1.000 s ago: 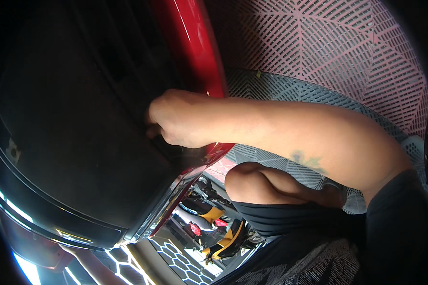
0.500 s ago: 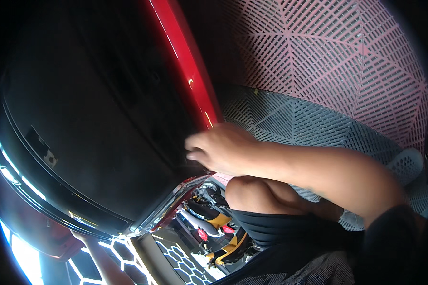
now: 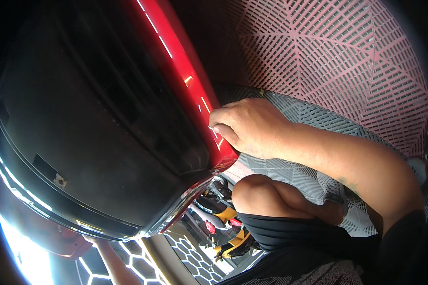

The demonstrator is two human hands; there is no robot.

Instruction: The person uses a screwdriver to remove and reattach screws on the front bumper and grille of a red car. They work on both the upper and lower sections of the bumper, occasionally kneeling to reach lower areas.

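A large dark panel (image 3: pixel 104 137) with a glossy red painted edge (image 3: pixel 188 78), seemingly part of a car, fills the left half of the view. My right hand (image 3: pixel 247 124) rests at the lower end of that red edge. Its fingers are curled with the thumb close against them, and the fingertips touch the red paint. Whatever they may pinch is too small or hidden to make out. At the lower left, my left hand (image 3: pixel 91 240) reaches up to the panel's lower rim beside the shiny trim; its fingers are hidden behind that rim.
Pink and grey slatted floor tiles (image 3: pixel 328 57) spread to the right. My bent knee (image 3: pixel 257 192) is close below my right forearm. Yellow-and-black motorbikes (image 3: pixel 235 242) stand beyond the panel's lower corner. Hexagonal lights (image 3: pixel 138 259) and a red vehicle surface (image 3: pixel 43 232) show at the lower left.
My right hand has moved up and right, from over the dark panel's lower corner onto the red edge. It was blurred before. The view has shifted slightly; my left hand stays at the lower rim.
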